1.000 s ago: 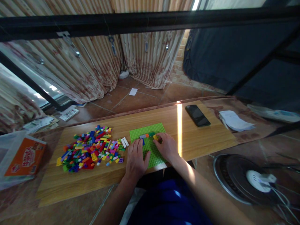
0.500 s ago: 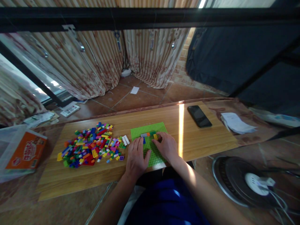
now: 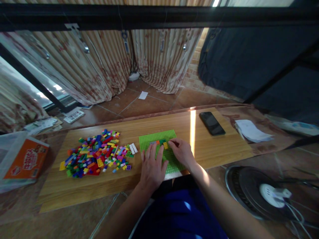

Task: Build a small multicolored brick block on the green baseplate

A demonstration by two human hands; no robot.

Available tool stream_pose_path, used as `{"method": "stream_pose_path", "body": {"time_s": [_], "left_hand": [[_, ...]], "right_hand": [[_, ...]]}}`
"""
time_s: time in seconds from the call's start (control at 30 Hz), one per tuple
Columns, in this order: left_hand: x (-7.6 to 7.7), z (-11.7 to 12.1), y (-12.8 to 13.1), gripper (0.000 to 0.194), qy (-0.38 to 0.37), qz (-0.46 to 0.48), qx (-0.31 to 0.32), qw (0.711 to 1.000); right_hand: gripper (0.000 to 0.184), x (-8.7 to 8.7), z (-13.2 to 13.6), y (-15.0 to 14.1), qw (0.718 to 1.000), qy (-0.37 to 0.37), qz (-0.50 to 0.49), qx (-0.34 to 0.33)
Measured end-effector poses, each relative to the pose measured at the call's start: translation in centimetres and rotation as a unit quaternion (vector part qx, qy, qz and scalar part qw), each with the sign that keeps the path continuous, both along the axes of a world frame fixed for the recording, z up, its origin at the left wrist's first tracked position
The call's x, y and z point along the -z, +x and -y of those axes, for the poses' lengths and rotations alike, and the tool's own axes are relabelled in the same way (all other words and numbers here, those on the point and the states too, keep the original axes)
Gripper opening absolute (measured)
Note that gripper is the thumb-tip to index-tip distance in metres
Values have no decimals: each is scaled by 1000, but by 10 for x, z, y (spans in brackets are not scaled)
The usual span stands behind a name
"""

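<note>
A green studded baseplate [image 3: 146,138] lies on the wooden table, partly under both hands. A row of small bricks runs across it: a grey one beside my left fingertips, an orange brick [image 3: 158,142], a dark green brick [image 3: 162,141] and a yellow brick [image 3: 165,145]. My left hand [image 3: 153,166] rests over the plate's left part, fingers stretched and apart, covering some of the row. Just right of the yellow brick, my right hand [image 3: 182,152] has thumb and forefinger drawn together in a pinch; anything between them is too small to make out.
Left of the plate spreads a pile of loose colored bricks [image 3: 94,152], with a white brick [image 3: 133,148] at its edge. A black phone [image 3: 212,123] lies to the right. An orange-labelled plastic box [image 3: 27,159] stands left of the table; papers [image 3: 251,130] lie at right.
My left hand has shifted right and its fingers have spread further, now covering the blue brick seen before. My right hand has moved slightly right, uncovering the yellow brick.
</note>
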State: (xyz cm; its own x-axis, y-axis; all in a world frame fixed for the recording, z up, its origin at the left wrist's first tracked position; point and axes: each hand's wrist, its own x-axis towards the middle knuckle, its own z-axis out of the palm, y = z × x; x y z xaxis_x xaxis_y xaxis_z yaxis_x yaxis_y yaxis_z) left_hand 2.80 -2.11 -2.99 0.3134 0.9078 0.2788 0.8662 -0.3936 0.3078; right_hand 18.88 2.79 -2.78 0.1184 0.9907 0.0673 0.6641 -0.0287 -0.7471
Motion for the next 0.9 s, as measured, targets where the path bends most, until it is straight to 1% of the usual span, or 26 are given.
{"method": "stream_pose_path", "body": {"time_s": [0.1,0.17,0.37,0.63,0.8,0.9], "left_hand": [[1,-2,15,56,-18,-34,-13,999],[3,-5,20,56,-22,-43,-17,999],[8,-7,20,55,-29,-44,-20,998],[8,-8,20,56,-41,-47,-16,998],[5,-10,20,56,-58,-59,-14,996],[6,-10,21,55,-63,-62,-15,996]], "right_hand": [[22,-4,-6,1,999,-24,19,-10],[21,-6,-10,0,998,-38,42,-14],[23,-5,-19,0,992,-59,108,-18],[21,-9,-26,4,990,-94,101,-27],[23,-10,-32,6,985,-130,107,-34],[22,-10,-36,6,982,-150,108,-34]]}}
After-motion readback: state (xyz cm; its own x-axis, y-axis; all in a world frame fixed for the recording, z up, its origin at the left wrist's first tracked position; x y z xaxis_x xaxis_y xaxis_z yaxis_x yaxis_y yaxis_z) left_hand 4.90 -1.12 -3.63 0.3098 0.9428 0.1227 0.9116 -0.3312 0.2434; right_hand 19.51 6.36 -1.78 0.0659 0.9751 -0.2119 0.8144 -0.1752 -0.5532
